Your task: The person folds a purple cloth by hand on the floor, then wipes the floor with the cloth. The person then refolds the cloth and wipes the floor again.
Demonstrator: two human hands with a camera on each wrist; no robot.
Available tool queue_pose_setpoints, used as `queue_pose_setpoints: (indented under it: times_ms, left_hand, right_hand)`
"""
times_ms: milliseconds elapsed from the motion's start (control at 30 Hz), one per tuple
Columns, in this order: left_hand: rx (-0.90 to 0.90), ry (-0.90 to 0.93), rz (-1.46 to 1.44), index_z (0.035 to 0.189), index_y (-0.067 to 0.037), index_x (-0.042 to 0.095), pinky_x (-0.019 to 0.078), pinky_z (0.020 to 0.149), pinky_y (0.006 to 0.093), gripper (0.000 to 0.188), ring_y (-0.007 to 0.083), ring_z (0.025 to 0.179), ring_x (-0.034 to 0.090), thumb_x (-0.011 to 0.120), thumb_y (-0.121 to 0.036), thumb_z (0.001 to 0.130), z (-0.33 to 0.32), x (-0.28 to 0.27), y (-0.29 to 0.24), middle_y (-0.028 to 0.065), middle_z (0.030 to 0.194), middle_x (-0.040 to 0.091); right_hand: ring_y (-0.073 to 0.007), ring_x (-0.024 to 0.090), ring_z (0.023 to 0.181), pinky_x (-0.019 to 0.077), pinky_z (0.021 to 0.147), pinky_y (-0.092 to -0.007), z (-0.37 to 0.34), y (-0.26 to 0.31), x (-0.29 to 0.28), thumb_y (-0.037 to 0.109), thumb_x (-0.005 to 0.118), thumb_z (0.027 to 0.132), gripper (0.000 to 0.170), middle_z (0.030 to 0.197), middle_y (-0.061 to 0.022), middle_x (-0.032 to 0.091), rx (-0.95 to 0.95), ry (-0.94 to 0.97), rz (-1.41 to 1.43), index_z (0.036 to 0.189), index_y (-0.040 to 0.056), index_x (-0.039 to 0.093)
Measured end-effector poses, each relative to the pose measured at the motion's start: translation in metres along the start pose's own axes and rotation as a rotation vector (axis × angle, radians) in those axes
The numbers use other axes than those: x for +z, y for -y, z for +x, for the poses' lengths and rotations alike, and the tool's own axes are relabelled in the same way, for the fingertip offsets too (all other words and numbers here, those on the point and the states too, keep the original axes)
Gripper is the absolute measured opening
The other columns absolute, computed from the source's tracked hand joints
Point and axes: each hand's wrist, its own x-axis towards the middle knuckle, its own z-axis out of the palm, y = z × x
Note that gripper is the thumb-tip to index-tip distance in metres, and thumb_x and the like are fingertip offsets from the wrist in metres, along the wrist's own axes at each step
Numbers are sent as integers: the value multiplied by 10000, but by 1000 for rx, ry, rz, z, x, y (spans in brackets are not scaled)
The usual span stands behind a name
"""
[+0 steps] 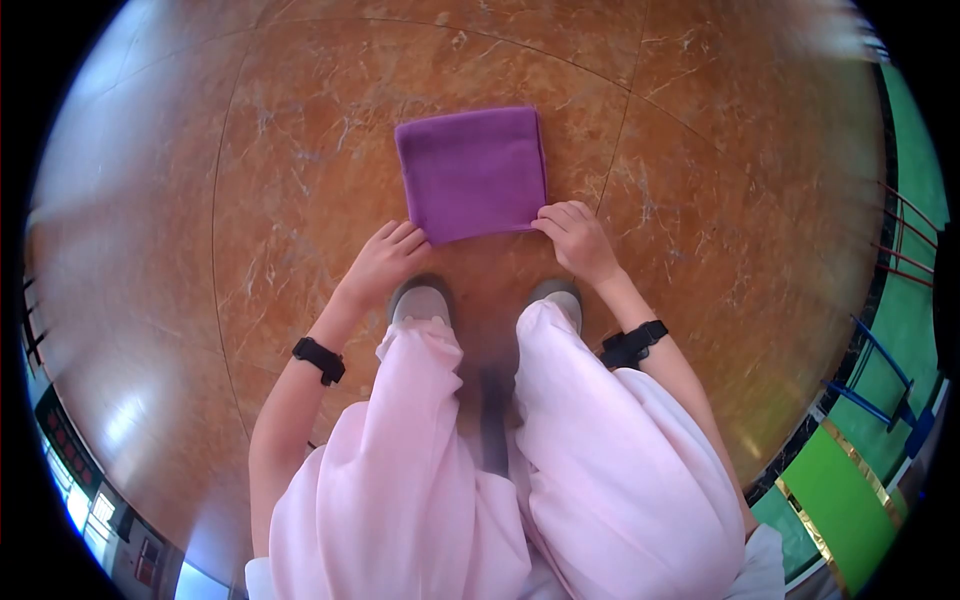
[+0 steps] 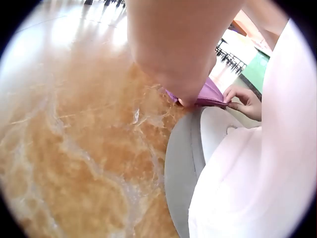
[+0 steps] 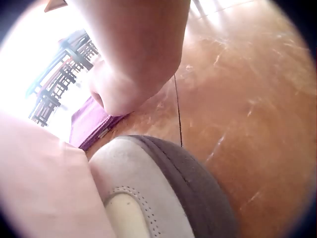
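A folded purple cloth [image 1: 474, 172] lies flat on the brown marbled floor, roughly square, in front of the person's feet. At its near left corner, the left hand [image 1: 392, 258] holds the edge with its fingertips. The right hand [image 1: 582, 240] pinches the near right corner; in the left wrist view, thumb and fingers of that right hand [image 2: 244, 103] close on the cloth's edge. Layered folds of the purple cloth [image 3: 91, 124] show beside the right hand in the right wrist view. The left fingertips are mostly hidden behind the hand in the left wrist view.
Two light shoes, the left shoe [image 1: 422, 302] and the right shoe [image 1: 558, 296], stand just behind the cloth, between the forearms. Pink trouser legs [image 1: 420, 450] fill the near middle. Blue chair legs [image 1: 880, 375] and a green panel [image 1: 840, 500] stand at the far right.
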Motion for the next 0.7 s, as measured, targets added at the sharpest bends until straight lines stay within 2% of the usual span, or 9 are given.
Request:
queue_pose_setpoints:
  times_ms: [167,267,333,400,433,500,533,600,700]
  left_hand:
    - [-117,-29,-81,845,-57,545,419,782,340,180,237,893,518,656,-107,712,11,-4,-4,72,886,527]
    - [-227,-102,-181,884,-49,546,421,789,363,204,261,886,518,679,-107,740,16,-3,-2,99,901,523]
    - [-302,-158,-211,906,-48,541,422,790,373,224,274,883,515,687,-103,746,20,3,-2,111,906,519]
    - [-580,-409,-275,959,-33,519,424,819,376,257,280,889,528,682,-89,769,26,12,-3,116,880,526]
    - [-579,-407,-276,959,-33,519,424,819,376,257,280,889,528,682,-89,769,29,15,-3,116,880,526]
    - [-876,-566,-485,993,-10,496,453,790,359,306,236,872,562,698,-133,800,36,17,-4,111,901,559]
    - [-876,-566,-484,993,-10,496,453,790,359,306,236,872,562,698,-133,800,41,17,-4,111,901,559]
    - [-1130,-536,-873,1054,9,484,475,716,306,415,170,838,580,722,-233,814,48,14,-3,109,943,584]
    - [-1211,-412,-931,1079,10,502,470,638,265,454,136,788,583,731,-273,808,53,16,5,98,943,602]
  right_hand:
    - [-256,574,886,442,813,-361,15,4,-9,38,591,762,89,909,-74,592,144,43,176,846,53,615]
    - [-268,590,758,474,660,-347,29,-7,2,197,663,824,199,894,-116,590,658,-71,360,876,21,589]
    - [-257,590,762,476,666,-351,45,-9,10,229,688,808,250,898,-114,593,747,-98,396,897,20,586]
    - [-238,581,756,483,683,-357,53,-17,26,290,762,739,429,890,-115,590,793,-161,383,997,11,564]
    - [-238,581,756,483,683,-357,56,-18,31,290,762,739,429,890,-115,590,795,-162,383,997,11,564]
    - [-235,585,778,485,693,-357,58,-18,38,313,775,720,515,909,-131,588,804,-229,324,1053,0,539]
    - [-235,585,778,485,693,-357,58,-17,39,313,775,720,515,909,-131,588,803,-229,324,1053,0,539]
    - [-235,601,791,485,702,-356,57,-13,38,318,784,703,571,880,-137,603,962,-175,366,1094,-5,520]
    - [-239,617,780,484,699,-357,60,-15,33,320,784,698,533,844,-125,629,1067,-89,466,1050,-9,557]
